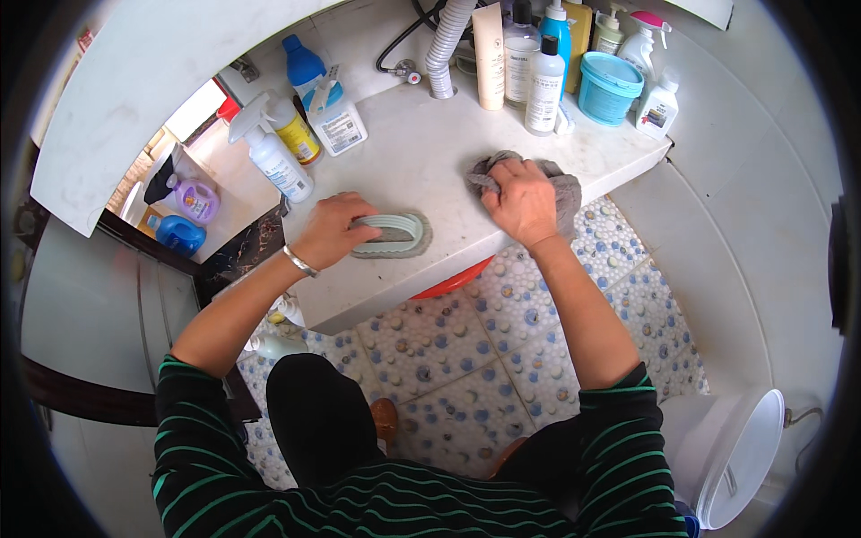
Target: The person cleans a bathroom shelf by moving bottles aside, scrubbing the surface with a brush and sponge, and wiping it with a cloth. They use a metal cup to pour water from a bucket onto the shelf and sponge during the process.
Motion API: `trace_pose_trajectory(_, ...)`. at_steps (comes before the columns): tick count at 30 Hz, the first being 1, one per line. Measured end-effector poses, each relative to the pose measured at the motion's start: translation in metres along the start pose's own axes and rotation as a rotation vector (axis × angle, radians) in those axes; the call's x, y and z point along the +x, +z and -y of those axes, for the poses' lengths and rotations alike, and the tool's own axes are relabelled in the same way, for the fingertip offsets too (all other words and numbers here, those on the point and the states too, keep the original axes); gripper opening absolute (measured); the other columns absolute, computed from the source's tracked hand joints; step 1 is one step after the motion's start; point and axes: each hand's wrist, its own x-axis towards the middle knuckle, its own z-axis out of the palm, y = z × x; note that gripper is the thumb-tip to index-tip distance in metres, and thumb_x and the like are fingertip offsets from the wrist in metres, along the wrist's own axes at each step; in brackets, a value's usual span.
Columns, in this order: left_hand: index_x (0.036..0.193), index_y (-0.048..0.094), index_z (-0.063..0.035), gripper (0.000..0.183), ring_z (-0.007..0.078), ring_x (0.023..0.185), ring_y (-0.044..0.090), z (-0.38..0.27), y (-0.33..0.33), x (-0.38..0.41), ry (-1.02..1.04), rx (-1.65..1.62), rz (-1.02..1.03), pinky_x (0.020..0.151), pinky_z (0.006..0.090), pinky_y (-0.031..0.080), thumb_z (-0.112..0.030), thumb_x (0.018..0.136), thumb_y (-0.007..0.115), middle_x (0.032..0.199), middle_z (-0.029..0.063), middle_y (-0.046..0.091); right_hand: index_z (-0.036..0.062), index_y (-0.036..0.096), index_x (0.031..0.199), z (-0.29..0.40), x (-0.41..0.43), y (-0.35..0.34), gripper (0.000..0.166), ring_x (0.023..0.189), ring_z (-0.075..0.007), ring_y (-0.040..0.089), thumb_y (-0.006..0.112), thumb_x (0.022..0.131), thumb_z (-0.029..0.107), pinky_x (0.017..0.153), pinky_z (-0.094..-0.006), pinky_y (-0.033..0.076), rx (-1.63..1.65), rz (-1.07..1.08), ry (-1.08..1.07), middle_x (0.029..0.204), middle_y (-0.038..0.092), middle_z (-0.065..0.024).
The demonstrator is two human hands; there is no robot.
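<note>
My left hand (340,228) grips the pale green handle of a scrubbing brush (409,237), which rests on a white stone shelf (410,158). Its fingers wrap the handle's left end, and a silver bracelet circles the wrist. Over to the right, my right hand (525,198) bunches a grey-brown cloth (564,185) against the shelf near its front edge. Part of the cloth hangs over that edge. A white spray bottle (279,161) stands beyond my left hand. Behind the cloth is a clear bottle with a black cap (545,91).
A grey corrugated drain hose (447,50) enters the shelf at the back. Several bottles and a turquoise lidded tub (610,87) line the right rear. A white jug (336,124) stands at left. Below, a red basin (454,279) shows under the shelf; a white bucket (723,457) sits lower right.
</note>
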Motion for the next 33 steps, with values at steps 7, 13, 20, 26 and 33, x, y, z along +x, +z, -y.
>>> trace_pose_trajectory(7,0.094,0.065,-0.0024,0.026,0.0145,0.074,0.057,0.023,-0.018,-0.005,-0.145,-0.161,0.017,0.066,0.0273,0.048,-0.021,0.078,0.072,0.085,0.0064,0.061,0.0081,0.061,0.072,0.036,-0.009,-0.01,0.015,0.079,-0.0268,0.055,0.062,0.075,0.023,0.068,-0.0373,0.048,0.232,0.088,-0.097,0.082,0.06,-0.0046)
trace_pose_trajectory(13,0.118,0.051,0.0046,0.064,0.0294,0.102,0.057,0.038,-0.008,0.052,-0.256,0.094,-0.707,0.086,0.0367,0.046,-0.031,0.072,0.075,0.114,0.0183,0.056,0.0063,0.057,0.064,0.03,-0.008,-0.012,0.021,0.072,-0.0272,0.054,0.062,0.076,0.024,0.061,-0.0389,0.045,0.268,0.105,-0.065,0.071,0.055,-0.007)
trace_pose_trajectory(20,0.133,0.029,0.005,0.098,0.0362,0.114,0.048,0.098,0.01,0.126,-0.702,0.083,-0.957,0.097,0.0415,0.041,-0.037,0.062,0.081,0.125,0.0211,0.046,0.0072,0.056,0.063,0.034,-0.006,-0.006,0.017,0.068,-0.0258,0.054,0.064,0.072,0.02,0.058,-0.0366,0.046,0.29,0.032,-0.134,0.069,0.053,-0.006)
trace_pose_trajectory(26,0.139,0.02,-0.0033,0.108,0.034,0.11,0.053,0.063,0.019,0.164,-1.131,0.061,-1.036,0.089,0.0431,0.047,-0.044,0.06,0.082,0.125,0.016,0.044,0.0077,0.056,0.064,0.028,-0.008,-0.007,0.016,0.068,-0.0252,0.054,0.064,0.071,0.02,0.058,-0.0365,0.046,0.261,0.017,-0.147,0.069,0.053,-0.0052)
trace_pose_trajectory(33,0.136,0.022,-0.0052,0.104,0.035,0.105,0.055,0.056,0.019,0.177,-1.233,0.048,-1.094,0.088,0.0438,0.049,-0.041,0.059,0.082,0.122,0.016,0.044,0.008,0.056,0.064,0.029,-0.009,-0.006,0.015,0.067,-0.0242,0.053,0.064,0.07,0.02,0.058,-0.0358,0.046,0.285,-0.007,-0.157,0.071,0.054,-0.0036)
